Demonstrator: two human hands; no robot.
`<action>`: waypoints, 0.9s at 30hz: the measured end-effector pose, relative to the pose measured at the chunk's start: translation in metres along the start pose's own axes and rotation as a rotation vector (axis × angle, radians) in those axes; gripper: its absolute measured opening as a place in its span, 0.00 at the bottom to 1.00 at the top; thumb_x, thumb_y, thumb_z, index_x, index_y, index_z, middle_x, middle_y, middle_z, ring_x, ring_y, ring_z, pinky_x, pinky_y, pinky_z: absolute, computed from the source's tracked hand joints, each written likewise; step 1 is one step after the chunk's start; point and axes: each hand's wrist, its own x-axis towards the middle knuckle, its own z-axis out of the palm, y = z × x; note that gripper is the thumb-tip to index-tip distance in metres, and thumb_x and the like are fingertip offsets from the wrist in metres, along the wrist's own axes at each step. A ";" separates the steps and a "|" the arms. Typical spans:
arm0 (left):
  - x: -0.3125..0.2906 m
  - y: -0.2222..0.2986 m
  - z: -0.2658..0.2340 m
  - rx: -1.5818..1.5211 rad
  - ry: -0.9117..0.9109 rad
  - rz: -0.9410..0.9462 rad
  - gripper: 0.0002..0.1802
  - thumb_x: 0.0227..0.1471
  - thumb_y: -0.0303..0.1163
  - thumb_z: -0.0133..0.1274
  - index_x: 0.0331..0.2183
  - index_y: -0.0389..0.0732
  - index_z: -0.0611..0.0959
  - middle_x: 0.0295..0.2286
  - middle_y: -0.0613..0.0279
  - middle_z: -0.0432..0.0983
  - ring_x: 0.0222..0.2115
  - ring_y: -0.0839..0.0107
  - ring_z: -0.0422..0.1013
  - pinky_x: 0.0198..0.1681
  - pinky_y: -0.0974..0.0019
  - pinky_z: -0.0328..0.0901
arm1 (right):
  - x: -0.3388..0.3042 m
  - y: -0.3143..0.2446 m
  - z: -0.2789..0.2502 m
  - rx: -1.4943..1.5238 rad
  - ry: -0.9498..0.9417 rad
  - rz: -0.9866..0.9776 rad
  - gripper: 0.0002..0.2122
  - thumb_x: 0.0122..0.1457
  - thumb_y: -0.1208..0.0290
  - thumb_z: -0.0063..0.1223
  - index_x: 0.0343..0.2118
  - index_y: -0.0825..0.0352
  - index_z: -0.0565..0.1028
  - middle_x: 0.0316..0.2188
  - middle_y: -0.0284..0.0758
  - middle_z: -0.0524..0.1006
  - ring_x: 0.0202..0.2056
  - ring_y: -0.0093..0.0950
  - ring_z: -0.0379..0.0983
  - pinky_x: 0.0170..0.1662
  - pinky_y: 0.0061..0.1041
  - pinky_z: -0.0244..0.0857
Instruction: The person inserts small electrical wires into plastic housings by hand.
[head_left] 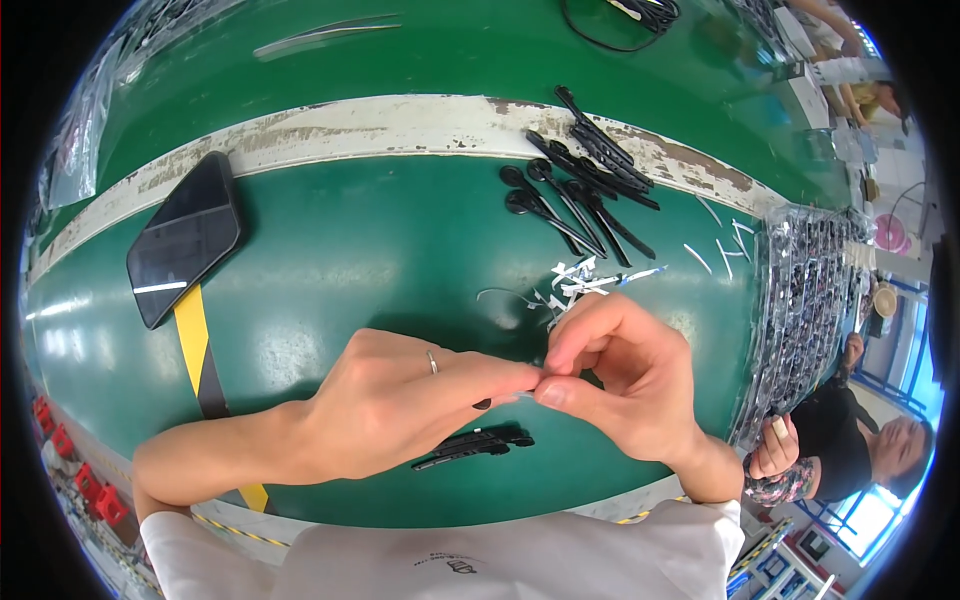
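Black parts [482,443] lie nearest, on the bench [340,260]. Above, the left hand [375,410] grips a small dark piece [482,404], apparently steadying it; the right hand [640,385] touches the left, hold unclear. White scraps [582,281] and black stems [596,178] lie beyond, seemingly within reach.

We can't identify the mostly covered piece [523,396] between left hand [385,410] and right hand [630,375]; parts [810,290] in the clear tray [757,345] look too tiny, and the top edge cuts off a cable [655,15]

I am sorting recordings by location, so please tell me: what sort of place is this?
Probably a factory or workshop, judging by the green workbench, the slim black parts and the clear trays.
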 end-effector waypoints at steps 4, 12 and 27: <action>-0.003 -0.002 0.000 0.010 -0.007 0.043 0.20 0.44 0.17 0.62 0.43 0.38 0.84 0.24 0.58 0.81 0.19 0.65 0.75 0.21 0.66 0.69 | -0.002 -0.001 0.000 -0.025 0.006 -0.008 0.10 0.57 0.86 0.61 0.40 0.70 0.74 0.35 0.31 0.75 0.36 0.18 0.75 0.39 0.19 0.71; 0.001 0.003 -0.002 -0.007 -0.049 0.018 0.21 0.43 0.16 0.61 0.44 0.36 0.84 0.26 0.56 0.81 0.22 0.63 0.77 0.23 0.65 0.70 | -0.002 -0.004 -0.002 -0.019 -0.011 0.021 0.09 0.58 0.85 0.60 0.40 0.70 0.74 0.34 0.30 0.74 0.37 0.19 0.76 0.40 0.20 0.72; 0.002 0.002 -0.003 0.000 -0.035 0.048 0.21 0.43 0.17 0.62 0.44 0.34 0.84 0.25 0.56 0.81 0.22 0.63 0.78 0.24 0.66 0.72 | -0.001 -0.006 0.002 -0.010 0.012 0.075 0.11 0.54 0.89 0.61 0.37 0.73 0.73 0.37 0.37 0.74 0.36 0.20 0.73 0.39 0.21 0.70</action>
